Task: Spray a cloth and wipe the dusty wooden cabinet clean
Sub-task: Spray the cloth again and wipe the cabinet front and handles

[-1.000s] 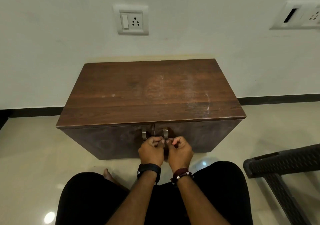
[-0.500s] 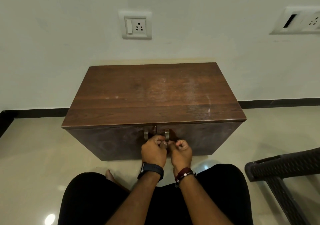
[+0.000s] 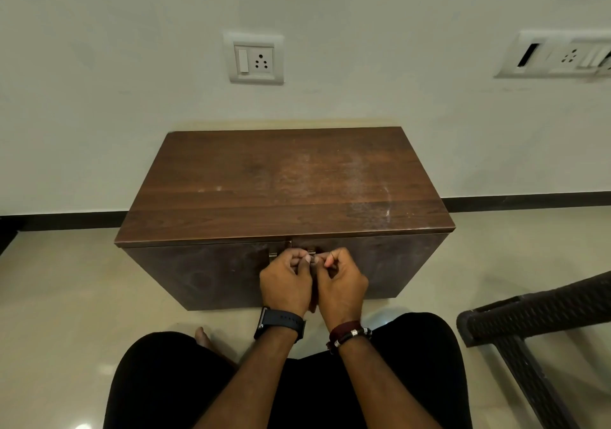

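A low dark wooden cabinet point(image 3: 284, 190) stands against the wall, its top marked with pale dust smears towards the right. Its two front doors are closed and meet at the middle, where the tops of two small metal handles point(image 3: 273, 254) show. My left hand point(image 3: 286, 284) and my right hand point(image 3: 342, 284) are side by side against the door fronts. The fingers of each are curled round the lower part of a handle. No cloth or spray bottle is in view.
I sit on a glossy beige floor point(image 3: 66, 312) with my black-clad legs just before the cabinet. A dark woven chair point(image 3: 529, 322) stands at the right. The white wall behind carries a socket plate point(image 3: 254, 58) and a second panel point(image 3: 558, 54).
My view has tilted and shifted slightly, so the cabinet sits a little lower in the frame. Both hands have moved up a little onto the handles. The doors stay closed.
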